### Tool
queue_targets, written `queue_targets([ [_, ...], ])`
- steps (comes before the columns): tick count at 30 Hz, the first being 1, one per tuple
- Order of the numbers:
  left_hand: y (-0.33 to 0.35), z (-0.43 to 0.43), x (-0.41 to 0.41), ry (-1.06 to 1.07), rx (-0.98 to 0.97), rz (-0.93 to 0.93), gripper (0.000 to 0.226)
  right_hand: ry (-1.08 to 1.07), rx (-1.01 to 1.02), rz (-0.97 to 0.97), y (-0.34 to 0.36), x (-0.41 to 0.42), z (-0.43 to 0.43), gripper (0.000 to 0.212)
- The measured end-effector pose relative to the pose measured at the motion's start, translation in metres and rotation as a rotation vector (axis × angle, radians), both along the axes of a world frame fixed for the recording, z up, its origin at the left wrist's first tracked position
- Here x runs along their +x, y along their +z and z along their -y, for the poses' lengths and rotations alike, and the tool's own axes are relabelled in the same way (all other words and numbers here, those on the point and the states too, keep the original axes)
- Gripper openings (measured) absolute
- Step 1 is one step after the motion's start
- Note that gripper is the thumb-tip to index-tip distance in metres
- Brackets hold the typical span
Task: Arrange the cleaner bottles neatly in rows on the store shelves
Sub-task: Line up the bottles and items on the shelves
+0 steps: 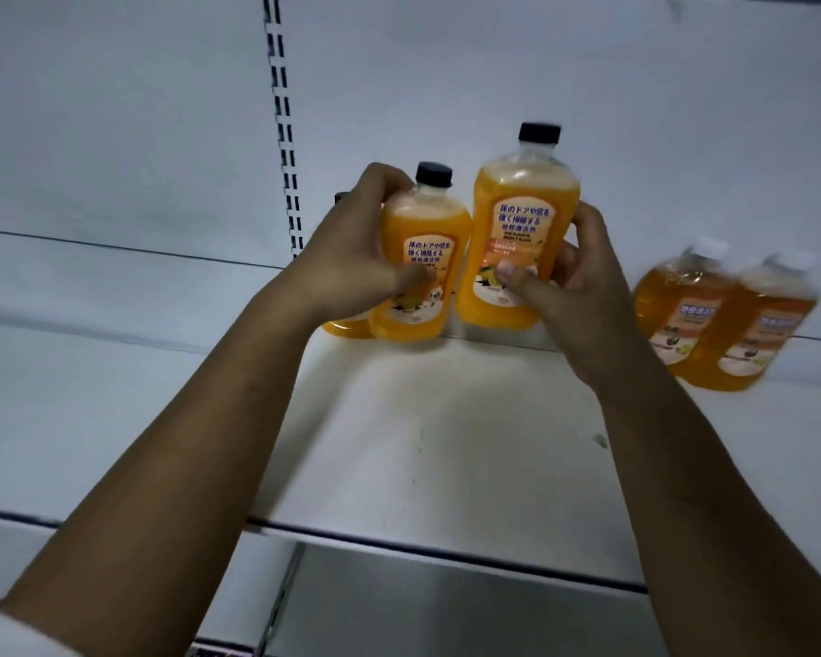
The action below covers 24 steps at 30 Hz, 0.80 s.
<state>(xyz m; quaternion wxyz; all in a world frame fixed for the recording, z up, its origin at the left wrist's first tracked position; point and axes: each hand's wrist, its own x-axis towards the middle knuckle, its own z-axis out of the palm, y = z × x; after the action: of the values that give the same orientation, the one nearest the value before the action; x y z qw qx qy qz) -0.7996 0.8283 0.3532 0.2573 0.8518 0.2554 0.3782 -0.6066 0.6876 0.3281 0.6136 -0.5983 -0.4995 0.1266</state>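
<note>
Orange plastic cleaner bottle (423, 220), black-capped, gripped in left hand (351, 248), twin bottle (522, 201) gripped in right hand (584, 286): set upright, touching, facing forward, on white metal shelf (423, 443).

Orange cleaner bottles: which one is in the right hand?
The black-capped bottle at centre, highest in view; the right hand grips its lower part. The left hand holds its shorter-looking neighbour; the two pale-capped bottles stand untouched farther right.

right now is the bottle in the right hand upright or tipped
Upright, top leaning slightly right: the bottle in the right hand has its black cap uppermost and its base down near the shelf.
</note>
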Motion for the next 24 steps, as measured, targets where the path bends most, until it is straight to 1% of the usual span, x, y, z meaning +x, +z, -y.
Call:
queue_targets([
  [4, -0.009, -0.005, 0.014, -0.041, 0.023, -0.053, 0.08, 0.001, -0.041, -0.066, -0.024, 0.015, -0.006, 0.067],
  [7, -0.011, -0.007, 0.023, -0.06, 0.101, -0.107, 0.084, -0.001, -0.09, -0.078, -0.031, 0.025, -0.008, 0.073],
  [9, -0.011, -0.009, 0.028, 0.01, 0.178, -0.172, 0.085, -0.005, -0.104, -0.087, -0.034, 0.031, -0.008, 0.076],
  [12, -0.008, -0.014, 0.035, 0.124, 0.343, -0.303, 0.082, -0.039, -0.144, -0.048, -0.037, 0.037, -0.011, 0.076],
  [14, -0.009, -0.019, 0.037, 0.181, 0.38, -0.358, 0.084, -0.049, -0.168, -0.035, -0.041, 0.037, -0.014, 0.077],
  [19, -0.015, -0.031, 0.037, 0.272, 0.438, -0.407, 0.088, -0.055, -0.187, -0.012, -0.049, 0.039, -0.026, 0.072],
  [24, -0.014, -0.026, 0.035, 0.289, 0.442, -0.364, 0.102, -0.105, -0.167, 0.03, -0.052, 0.034, -0.035, 0.07],
])
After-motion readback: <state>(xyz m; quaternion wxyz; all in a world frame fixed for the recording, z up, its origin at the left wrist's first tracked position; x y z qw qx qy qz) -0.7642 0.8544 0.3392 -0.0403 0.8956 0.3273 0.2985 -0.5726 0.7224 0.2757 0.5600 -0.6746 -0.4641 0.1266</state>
